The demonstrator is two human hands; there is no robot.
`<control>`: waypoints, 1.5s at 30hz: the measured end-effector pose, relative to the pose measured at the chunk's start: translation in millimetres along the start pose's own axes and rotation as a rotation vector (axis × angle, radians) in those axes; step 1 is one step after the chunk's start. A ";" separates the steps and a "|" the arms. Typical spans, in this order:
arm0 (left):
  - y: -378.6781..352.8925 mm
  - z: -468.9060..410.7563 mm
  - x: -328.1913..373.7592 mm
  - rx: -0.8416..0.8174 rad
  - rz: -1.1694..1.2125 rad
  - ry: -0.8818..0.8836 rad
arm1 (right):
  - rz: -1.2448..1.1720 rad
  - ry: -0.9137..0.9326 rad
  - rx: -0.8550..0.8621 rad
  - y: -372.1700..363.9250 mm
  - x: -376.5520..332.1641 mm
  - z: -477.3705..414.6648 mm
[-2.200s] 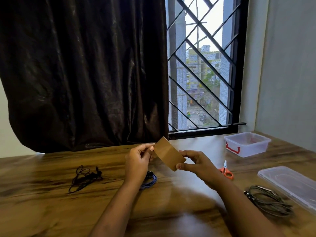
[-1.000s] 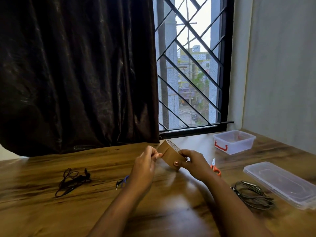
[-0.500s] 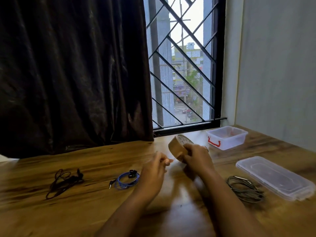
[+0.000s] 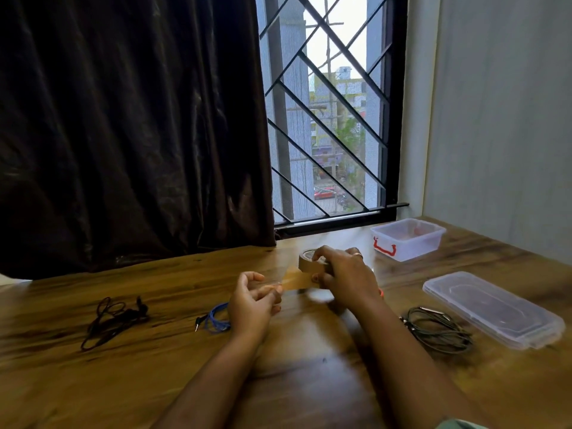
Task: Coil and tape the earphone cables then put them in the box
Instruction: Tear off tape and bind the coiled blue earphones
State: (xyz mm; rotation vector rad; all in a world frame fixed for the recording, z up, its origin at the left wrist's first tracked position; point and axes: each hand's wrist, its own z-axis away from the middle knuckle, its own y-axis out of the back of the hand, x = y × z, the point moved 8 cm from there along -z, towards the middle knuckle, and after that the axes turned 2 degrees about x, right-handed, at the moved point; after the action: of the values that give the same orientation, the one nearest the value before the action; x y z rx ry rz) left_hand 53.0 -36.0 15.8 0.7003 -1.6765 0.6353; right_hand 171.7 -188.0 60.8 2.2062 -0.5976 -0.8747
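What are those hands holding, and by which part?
The right hand grips the brown tape roll around its rim; the left hand pinches the free end of the strip pulled from it.

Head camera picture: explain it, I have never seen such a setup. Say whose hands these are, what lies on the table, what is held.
No machine here: a person wears one camera on the head, looking down at their own hands. The right hand grips a brown tape roll; the left hand pinches the tape strip pulled from it. On the wooden table lie a black earphone cable far left, a blue earphone cable beside the left hand, a dark coiled cable at right, a clear box and a flat lid.
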 end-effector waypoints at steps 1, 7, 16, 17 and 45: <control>2.1 -2.2 -1.3 0.014 -0.007 0.000 | 0.006 0.010 -0.013 -1.0 -1.7 0.2; 4.7 -4.2 -5.2 0.065 -0.064 0.000 | 0.030 0.034 -0.023 -3.7 -6.4 1.7; 12.1 -8.4 -2.3 0.109 -0.139 -0.056 | -0.068 -0.005 -0.011 -5.4 9.6 1.3; 11.1 -7.7 0.2 0.115 -0.175 -0.093 | -0.088 0.004 -0.018 -6.5 8.5 1.0; -9.9 5.5 6.2 -0.094 -0.517 -0.073 | -0.232 0.152 -0.157 -14.9 -15.2 4.0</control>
State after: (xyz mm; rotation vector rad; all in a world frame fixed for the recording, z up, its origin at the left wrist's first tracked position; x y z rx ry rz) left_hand 55.6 -47.4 21.2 1.0480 -1.4934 0.1650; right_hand 161.0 -170.4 54.0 2.2012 -0.1954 -0.8293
